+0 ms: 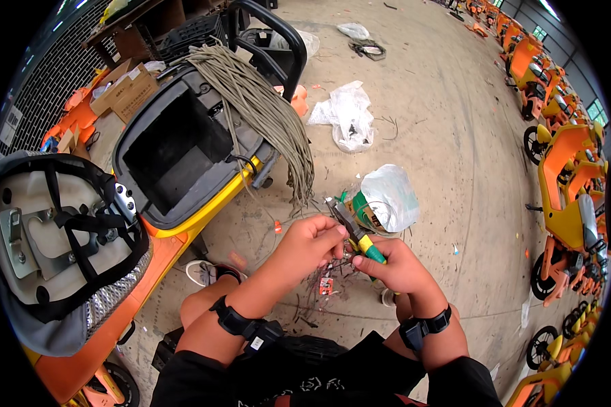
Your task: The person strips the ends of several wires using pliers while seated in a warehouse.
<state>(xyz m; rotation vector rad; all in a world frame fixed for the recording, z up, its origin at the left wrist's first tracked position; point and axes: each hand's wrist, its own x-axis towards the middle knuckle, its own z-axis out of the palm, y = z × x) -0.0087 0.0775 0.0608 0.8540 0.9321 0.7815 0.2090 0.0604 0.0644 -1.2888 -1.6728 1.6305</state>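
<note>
My right hand [394, 264] holds a pair of pliers [359, 236] by green and yellow handles, the metal jaws pointing up and left. My left hand [315, 244] is just left of the pliers, its thumb and fingers pinched together; whatever lies between them is too small to make out. A thin wire curves near the pliers' jaws. Behind them a green bucket [361, 208] with a white plastic bag [394, 196] over it stands on the floor. Left of it a bundle of grey-brown cables [259, 107] lies across the open storage box [178, 152] of a yellow and orange scooter.
The scooter's upturned seat [56, 244] is close on the left. Wire scraps [331, 274] litter the floor below my hands. A white plastic bag [351, 117] lies farther ahead, cardboard boxes [127, 94] stand at the upper left, and several scooters [570, 188] line the right side.
</note>
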